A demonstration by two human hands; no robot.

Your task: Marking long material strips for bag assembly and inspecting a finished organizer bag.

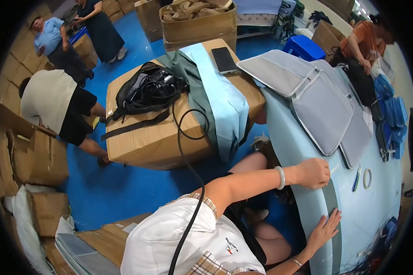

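Note:
A grey-green strip (332,206) runs along the near edge of the light blue table (374,211). My left hand (312,173), with a pale bangle on its wrist, is closed in a fist at the strip's far end. Whatever those fingers may hold is hidden. My right hand (325,230) lies flat on the strip with its fingers spread, nearer the lower edge of the picture. Beyond the hands, small blue snips (356,178) and a tape roll (367,178) lie on the table. Flat grey zipped cases (323,112) are piled to the left of them.
On a large cardboard box (147,149) rest a black mesh bag (147,89), folded cloth (222,105) and a phone (224,60). A black cable (195,169) crosses my side. A person in orange (365,39) handles a black bag; other people stand or bend among boxes.

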